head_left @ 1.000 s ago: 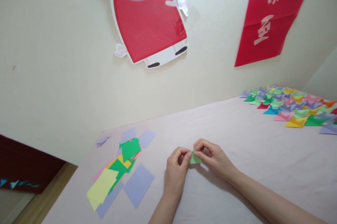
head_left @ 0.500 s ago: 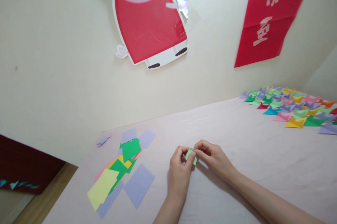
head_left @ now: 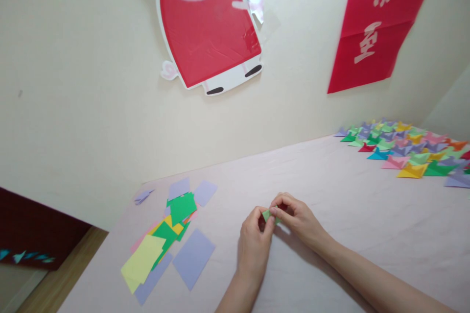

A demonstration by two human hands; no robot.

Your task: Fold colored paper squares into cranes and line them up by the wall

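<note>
A small light green folded paper (head_left: 268, 215) is pinched between both my hands just above the pale pink table (head_left: 352, 205). My left hand (head_left: 254, 242) grips its left side with thumb and fingers closed. My right hand (head_left: 299, 218) pinches its right side from above. Most of the paper is hidden by my fingers.
Loose paper squares (head_left: 167, 234) in purple, green and yellow lie scattered at the left. Several folded paper shapes (head_left: 411, 152) in many colours cover the far right of the table. A cream wall with a cartoon cutout (head_left: 205, 29) and a red banner (head_left: 374, 24) stands behind.
My hands have drawn closer together and the green paper has been folded smaller, with less of it showing between my fingers.
</note>
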